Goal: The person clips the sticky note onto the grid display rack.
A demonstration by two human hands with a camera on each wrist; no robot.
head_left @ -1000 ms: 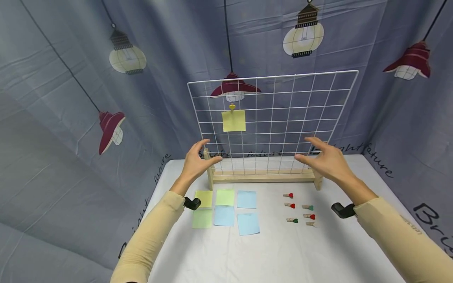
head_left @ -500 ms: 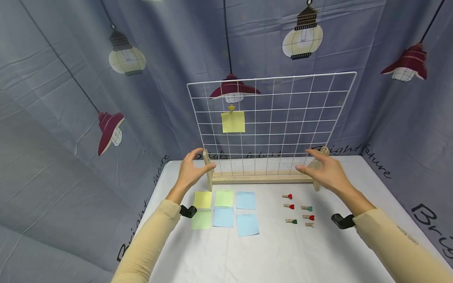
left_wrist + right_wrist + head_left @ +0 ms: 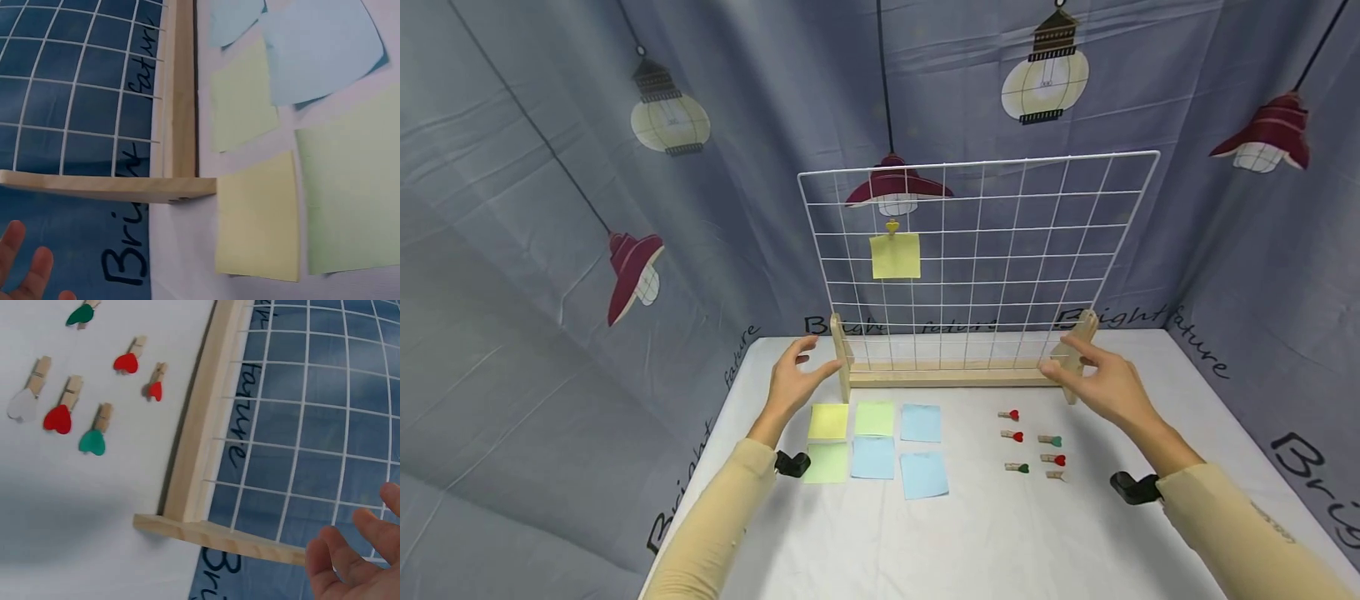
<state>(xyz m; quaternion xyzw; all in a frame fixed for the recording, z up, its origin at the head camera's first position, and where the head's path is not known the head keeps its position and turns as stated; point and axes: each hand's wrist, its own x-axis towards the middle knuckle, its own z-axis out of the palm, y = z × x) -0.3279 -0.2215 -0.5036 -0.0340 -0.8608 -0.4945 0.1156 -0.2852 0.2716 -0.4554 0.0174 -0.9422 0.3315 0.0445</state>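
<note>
A white wire grid (image 3: 981, 163) stands upright in a wooden stand (image 3: 955, 379). On its upper left, a yellow heart clothespin (image 3: 892, 226) holds a yellow sticky note (image 3: 896, 257). My left hand (image 3: 793, 385) is just outside the stand's left end post, thumb and fingers spread apart with nothing between them. Over by the right end post is my right hand (image 3: 1108, 385), likewise spread and holding nothing. The right wrist view has its fingers (image 3: 340, 550) overlapping the end of the wooden foot (image 3: 219, 537).
On the white table, yellow, green and blue sticky notes (image 3: 873, 457) lie in two rows, front left of the stand. Several small heart clothespins (image 3: 1054, 459), red, green and white, lie at front right. A blue curtain (image 3: 737, 208) printed with lamps hangs behind.
Both hands have come down and moved outward, away from each other, along the two ends of the stand. The grid, notes and clothespins have kept their places.
</note>
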